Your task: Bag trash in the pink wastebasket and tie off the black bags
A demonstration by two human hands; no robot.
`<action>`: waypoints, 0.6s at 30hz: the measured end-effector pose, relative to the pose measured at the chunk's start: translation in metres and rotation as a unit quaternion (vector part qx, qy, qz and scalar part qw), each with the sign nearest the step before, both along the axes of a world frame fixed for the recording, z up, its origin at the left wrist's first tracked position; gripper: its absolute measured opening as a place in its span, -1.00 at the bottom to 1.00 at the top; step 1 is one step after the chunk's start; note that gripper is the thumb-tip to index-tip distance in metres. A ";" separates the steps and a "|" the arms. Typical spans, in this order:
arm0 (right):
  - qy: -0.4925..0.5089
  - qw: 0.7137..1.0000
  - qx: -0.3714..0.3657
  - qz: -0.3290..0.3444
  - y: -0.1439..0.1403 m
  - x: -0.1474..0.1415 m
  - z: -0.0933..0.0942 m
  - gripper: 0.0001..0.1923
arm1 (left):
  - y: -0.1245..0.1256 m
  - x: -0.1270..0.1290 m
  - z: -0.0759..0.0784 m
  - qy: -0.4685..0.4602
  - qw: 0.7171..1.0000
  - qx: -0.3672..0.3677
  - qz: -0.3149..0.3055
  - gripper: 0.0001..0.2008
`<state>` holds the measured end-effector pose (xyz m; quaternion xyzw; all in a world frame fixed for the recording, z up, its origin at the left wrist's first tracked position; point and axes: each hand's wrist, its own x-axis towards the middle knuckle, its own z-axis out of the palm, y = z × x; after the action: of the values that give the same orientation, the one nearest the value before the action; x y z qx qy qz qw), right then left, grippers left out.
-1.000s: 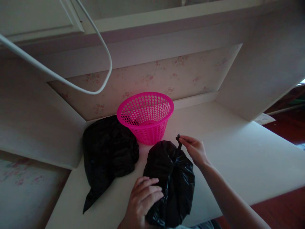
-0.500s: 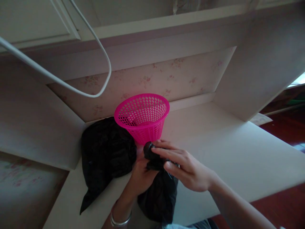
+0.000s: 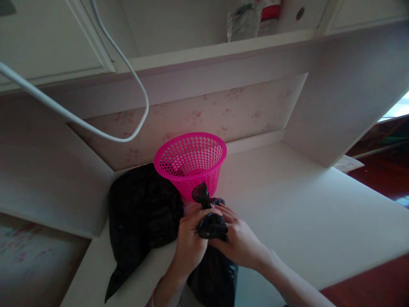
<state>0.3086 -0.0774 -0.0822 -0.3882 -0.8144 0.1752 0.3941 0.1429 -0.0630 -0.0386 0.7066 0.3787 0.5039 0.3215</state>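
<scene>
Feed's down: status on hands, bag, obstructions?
Left hand, right hand: both gripping black bag by bunched top. Possible obstacles: pink basket beyond, second bag at left.

A single head-worn camera faces forward and down onto the tabletop [image 3: 306,204] from its front side. The hands [image 3: 238,241] lie at close range, below the centre of the view, with the forearms [image 3: 287,273] entering from the bottom edge. The patterned wall [image 3: 211,111] faces the lens farther back; the shelf [image 3: 191,53] spans the upper area.
</scene>
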 end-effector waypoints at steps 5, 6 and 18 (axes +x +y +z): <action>0.079 0.995 -0.060 0.001 -0.001 -0.006 0.000 -0.74 | -0.002 0.000 0.001 -0.020 0.999 0.018 0.028 -0.55; 0.082 0.995 -0.064 -0.002 -0.002 -0.006 0.000 -0.72 | -0.002 0.001 0.000 -0.020 0.999 0.021 0.033 -0.55; 0.073 0.994 -0.023 -0.074 -0.013 -0.008 0.000 -0.74 | -0.006 0.007 -0.019 -0.011 1.000 0.025 0.008 -0.59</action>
<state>0.3008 -0.0903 -0.0820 -0.4423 -0.7482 0.1923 0.4557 0.1503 -0.0694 -0.0578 0.7058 0.3681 0.5236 0.3038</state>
